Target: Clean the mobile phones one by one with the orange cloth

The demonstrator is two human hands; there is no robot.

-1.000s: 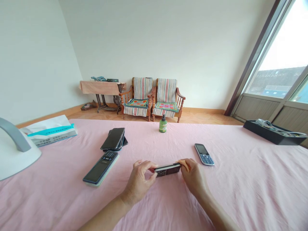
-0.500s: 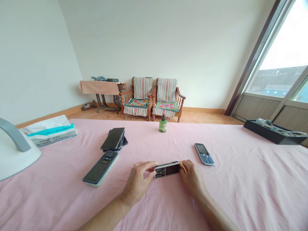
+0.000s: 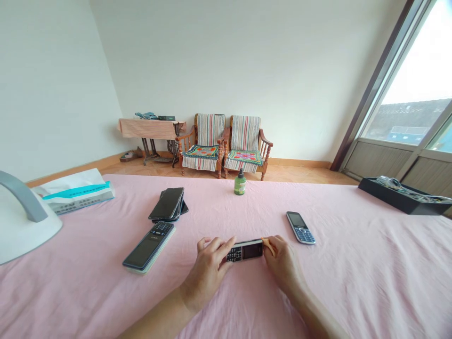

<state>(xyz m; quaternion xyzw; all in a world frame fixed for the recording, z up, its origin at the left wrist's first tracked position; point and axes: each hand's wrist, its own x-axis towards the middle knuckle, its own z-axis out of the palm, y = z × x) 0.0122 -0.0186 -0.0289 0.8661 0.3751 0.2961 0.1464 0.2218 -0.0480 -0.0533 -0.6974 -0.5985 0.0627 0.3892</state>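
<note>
A small keypad phone [image 3: 252,250] is held on its long side just above the pink cloth, its screen and keys facing me. My left hand [image 3: 211,263] pinches the keypad end between thumb and fingers, covering part of the keys. At the screen end, my right hand [image 3: 282,261] is closed on a small orange-yellow piece [image 3: 270,246] pressed to the phone's edge; its kind is unclear. To the right of that hand lies a blue keypad phone [image 3: 301,228], face up. Off to the left, another keypad phone [image 3: 146,249] rests on a pale-edged one.
Several dark smartphones [image 3: 167,203] are stacked at the left. A green bottle [image 3: 239,182] stands at the bed's far edge. Left are a tissue pack [image 3: 77,190] and a white appliance with a grey handle [image 3: 24,221]; a black box of cables [image 3: 402,197] sits far right.
My left hand's fingers have shifted right over the keypad, hiding more of its keys. My right hand stays at the screen end. The view has moved very slightly.
</note>
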